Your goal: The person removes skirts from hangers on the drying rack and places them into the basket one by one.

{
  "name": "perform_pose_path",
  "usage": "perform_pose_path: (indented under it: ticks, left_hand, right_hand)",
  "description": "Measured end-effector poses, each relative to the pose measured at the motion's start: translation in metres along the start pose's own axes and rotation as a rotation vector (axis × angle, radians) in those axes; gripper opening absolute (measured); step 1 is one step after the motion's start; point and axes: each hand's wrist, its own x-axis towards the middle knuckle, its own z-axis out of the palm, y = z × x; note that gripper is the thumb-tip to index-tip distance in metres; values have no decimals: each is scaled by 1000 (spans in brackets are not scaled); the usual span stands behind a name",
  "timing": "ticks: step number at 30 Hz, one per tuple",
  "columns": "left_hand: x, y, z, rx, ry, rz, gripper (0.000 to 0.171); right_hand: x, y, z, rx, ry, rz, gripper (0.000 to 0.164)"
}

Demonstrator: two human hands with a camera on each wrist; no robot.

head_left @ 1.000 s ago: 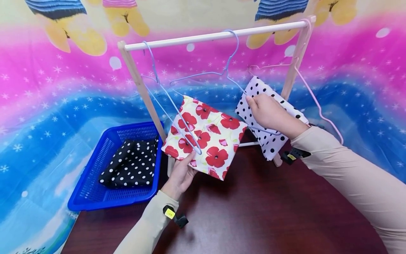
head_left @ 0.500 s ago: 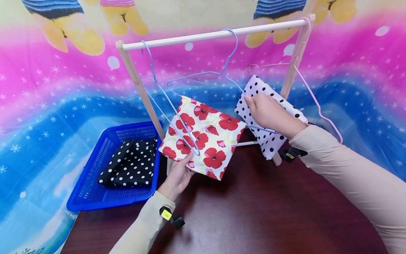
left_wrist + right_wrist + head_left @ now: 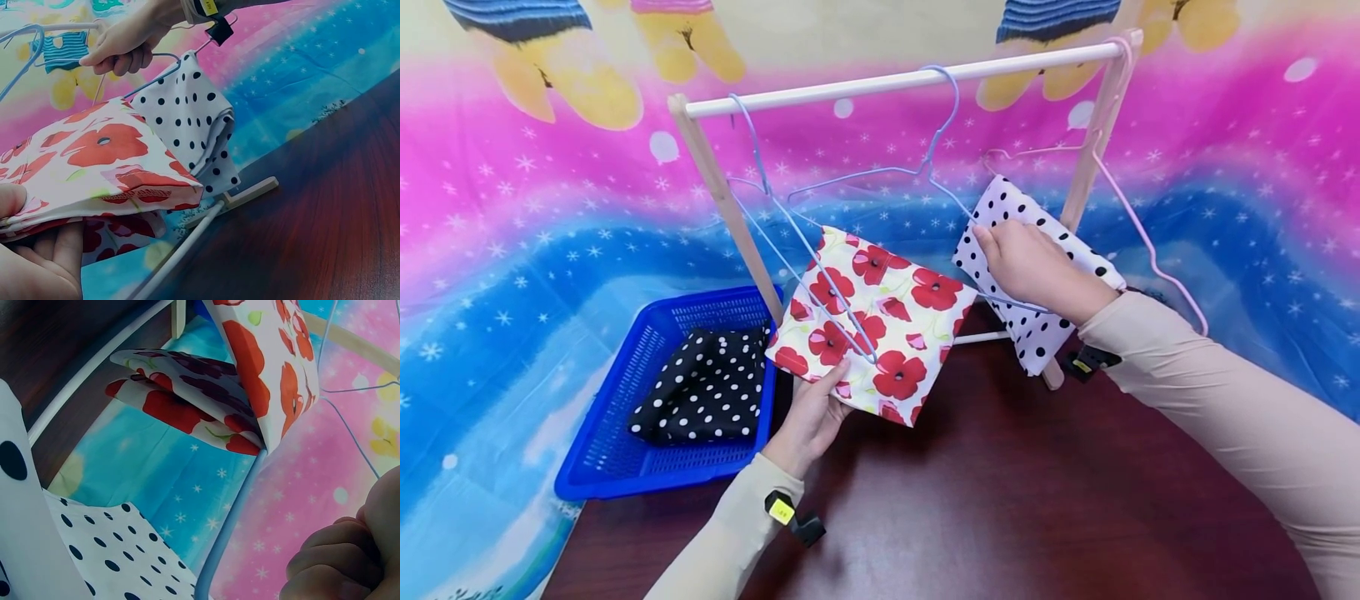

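Observation:
A folded cloth with red flowers [image 3: 898,375] hangs over the bottom wire of a light blue hanger [image 3: 880,171], whose hook is on the rack's rail. My left hand [image 3: 812,421] pinches the cloth's lower left edge, thumb on top and fingers underneath, as the left wrist view shows. The right hand [image 3: 1030,262] grips the right shoulder wire of that same hanger. Behind this hand, a white cloth with black dots [image 3: 1037,346] hangs on a pink hanger [image 3: 1142,233]. A second blue hanger [image 3: 760,179] at the left overlaps the flowered cloth and bears nothing.
The wooden rack [image 3: 842,89] stands on a dark brown table [image 3: 1000,500]. At its left is a blue plastic basket [image 3: 655,487] with a folded black cloth with white dots [image 3: 700,387] inside. A printed backdrop [image 3: 497,275] closes off the rear.
The head view has drifted slightly. My left hand and the flowered cloth have shifted a little left. Both hands keep their holds.

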Motion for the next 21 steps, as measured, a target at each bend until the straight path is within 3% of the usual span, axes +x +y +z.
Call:
perform_pose_path:
  ticks: [21]
  left_hand:
    - [-10, 10, -11, 48, 46, -5, 38]
  right_hand:
    - [2, -1, 0, -14, -1, 10, 57]
